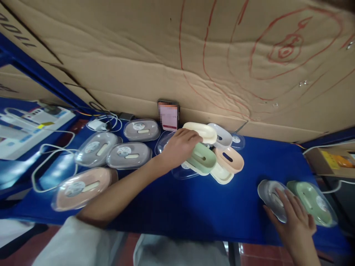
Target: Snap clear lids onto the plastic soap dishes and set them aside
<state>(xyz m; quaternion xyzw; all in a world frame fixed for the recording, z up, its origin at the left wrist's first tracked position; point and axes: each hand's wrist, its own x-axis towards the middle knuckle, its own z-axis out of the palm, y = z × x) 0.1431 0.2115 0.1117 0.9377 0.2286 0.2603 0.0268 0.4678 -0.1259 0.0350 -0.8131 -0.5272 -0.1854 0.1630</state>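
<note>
My left hand reaches over a pile of oval plastic dishes, its fingers bent over the end of a green oval dish; the thumb is hidden. Just behind those fingers is a cream dish. A lavender-grey dish, a peach dish and a pale dish lie in the same pile, each partly covered. At the right, my right hand has its thumb and fingers around a grey oval dish with a clear cover. Beside it lies a covered green dish.
Several covered grey dishes and a covered pink dish lie on the blue table at left. A phone leans on the cardboard wall. White cables run at far left; a cardboard box stands at right.
</note>
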